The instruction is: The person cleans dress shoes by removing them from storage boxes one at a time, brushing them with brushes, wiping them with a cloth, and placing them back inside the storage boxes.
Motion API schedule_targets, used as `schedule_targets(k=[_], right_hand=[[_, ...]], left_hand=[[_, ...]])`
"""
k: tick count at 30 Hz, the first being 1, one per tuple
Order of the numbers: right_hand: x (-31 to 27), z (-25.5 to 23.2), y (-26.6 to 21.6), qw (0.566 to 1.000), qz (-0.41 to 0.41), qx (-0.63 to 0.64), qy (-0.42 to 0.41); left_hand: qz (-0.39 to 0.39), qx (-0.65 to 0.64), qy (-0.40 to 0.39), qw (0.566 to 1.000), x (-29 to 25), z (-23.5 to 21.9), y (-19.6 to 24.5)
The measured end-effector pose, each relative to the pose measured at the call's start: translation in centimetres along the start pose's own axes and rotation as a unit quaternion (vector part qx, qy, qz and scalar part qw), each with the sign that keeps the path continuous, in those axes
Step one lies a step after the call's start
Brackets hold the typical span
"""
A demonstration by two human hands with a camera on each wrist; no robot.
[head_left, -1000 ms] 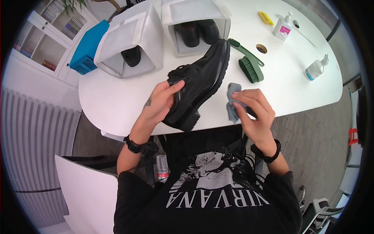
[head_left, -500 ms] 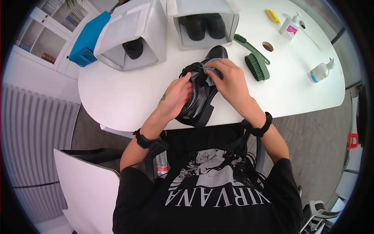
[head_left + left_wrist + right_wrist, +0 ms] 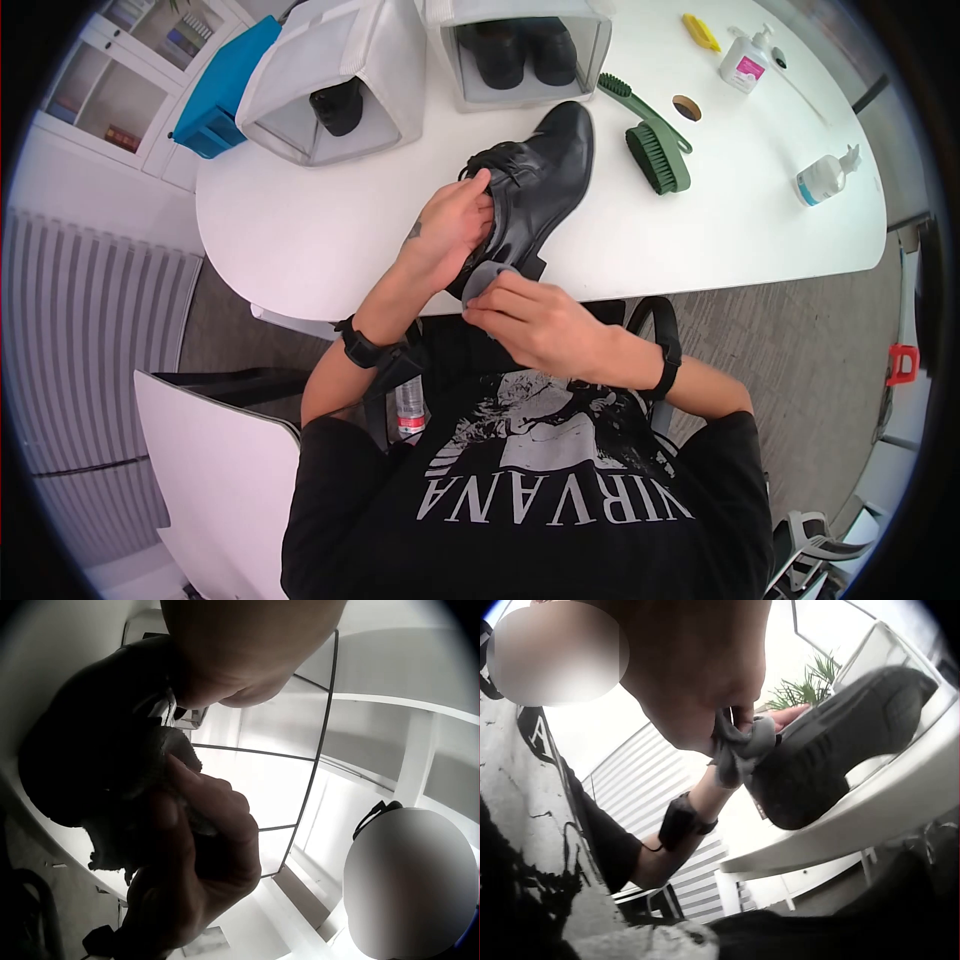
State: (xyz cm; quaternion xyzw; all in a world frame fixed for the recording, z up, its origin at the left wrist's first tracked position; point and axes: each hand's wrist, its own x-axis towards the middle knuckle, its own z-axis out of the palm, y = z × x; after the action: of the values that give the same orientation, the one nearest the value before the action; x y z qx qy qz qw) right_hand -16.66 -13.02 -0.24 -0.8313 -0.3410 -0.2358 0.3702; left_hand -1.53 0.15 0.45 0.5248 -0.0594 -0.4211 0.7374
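Green brushes point(image 3: 658, 162) near black shoe point(image 3: 543, 185)

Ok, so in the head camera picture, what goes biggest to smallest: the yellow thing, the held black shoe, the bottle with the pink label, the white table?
1. White table
2. Held black shoe
3. Bottle with the pink label
4. Yellow thing

On your table point(image 3: 760, 240), far side: two white boxes, left one point(image 3: 395, 90) showing a black shoe point(image 3: 338, 108), right one point(image 3: 520, 10) a black pair point(image 3: 500, 60); blue bin point(image 3: 228, 85) just beside the left box; to your right, two green brushes point(image 3: 655, 160) close together; beyond those, a yellow item point(image 3: 702, 33) near a pink-label pump bottle point(image 3: 745, 68); blue-label bottle point(image 3: 823, 182) stands apart, near your right edge; clear bottle point(image 3: 410, 410) below table height.
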Motion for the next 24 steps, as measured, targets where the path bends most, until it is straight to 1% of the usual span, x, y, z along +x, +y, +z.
schedule_targets(k=[2,3,4,6,7,8,9,10,11,12,13,14,15,16,17,18,20,22,23,24], right_hand=[[0.2,-1.7,1.8,0.996,-0.007,-0.092,0.006],[0.8,-3.1,3.0,0.991,0.006,-0.125,0.04],[1.0,-4.1,4.9,0.988,0.037,-0.131,0.066],[1.4,-4.7,6.7,0.973,0.189,-0.068,0.118],[1.4,-4.5,6.5,0.973,0.189,-0.068,0.116],[1.4,-4.2,5.9,0.971,0.186,-0.073,0.132],[1.4,-3.9,5.5,0.969,0.183,-0.078,0.146],[1.3,-3.9,5.3,0.969,0.186,-0.073,0.144],[1.2,-4.0,5.1,0.969,0.181,-0.101,0.132],[0.9,-4.1,4.9,0.968,0.177,-0.127,0.122],[0.8,-4.6,5.1,0.967,0.18,-0.139,0.112],[0.5,-4.8,5.4,0.967,0.189,-0.133,0.109],[0.4,-4.7,5.4,0.965,0.209,-0.116,0.111],[0.2,-4.5,5.4,0.962,0.228,-0.1,0.113],[0.0,-4.2,5.2,0.961,0.231,-0.099,0.114],[0.0,-3.8,5.1,0.959,0.229,-0.118,0.12],[0.0,-3.4,4.4,0.956,0.225,-0.139,0.127],[-0.4,-3.3,3.2,0.929,0.303,-0.004,0.21],[-0.6,-3.2,3.1,0.928,0.305,-0.009,0.215],[-0.9,-3.1,3.2,0.93,0.305,-0.012,0.206]], left_hand=[[0.004,-0.022,0.012,1.0,-0.1,-0.1,0.1],[0.01,-0.053,0.011,0.999,0.0,-0.7,-0.3],[0.016,-0.082,0.009,0.996,0.0,-1.1,-0.5],[0.011,-0.098,0.017,0.995,-0.8,0.1,0.1],[0.004,-0.113,0.026,0.993,-1.1,0.4,0.3],[0.004,-0.115,0.028,0.993,-1.0,0.0,0.2],[0.01,-0.082,-0.01,0.997,-1.0,-0.8,0.1],[0.012,-0.048,-0.046,0.998,-1.2,-1.5,-0.1],[0.008,-0.05,-0.042,0.998,-1.8,-2.4,-0.2],[0.042,0.078,-0.073,0.993,-2.9,-2.9,0.1],[0.073,0.205,-0.106,0.97,-4.1,-3.1,0.4],[0.064,0.206,-0.106,0.971,-5.4,-2.9,0.8],[0.089,0.368,-0.128,0.917,-6.9,-2.2,1.5],[0.114,0.518,-0.148,0.835,-8.0,-1.8,1.6],[0.171,0.55,-0.1,0.811,-8.5,-1.7,0.5],[0.17,0.549,-0.1,0.812,-8.3,-2.1,-0.2],[0.235,0.564,-0.1,0.785,-7.7,-2.8,-1.1],[0.239,0.568,-0.088,0.783,-7.8,-2.6,-1.2],[0.242,0.57,-0.077,0.782,-7.8,-2.5,-1.2],[0.245,0.57,-0.085,0.78,-7.7,-2.5,-1.4]])
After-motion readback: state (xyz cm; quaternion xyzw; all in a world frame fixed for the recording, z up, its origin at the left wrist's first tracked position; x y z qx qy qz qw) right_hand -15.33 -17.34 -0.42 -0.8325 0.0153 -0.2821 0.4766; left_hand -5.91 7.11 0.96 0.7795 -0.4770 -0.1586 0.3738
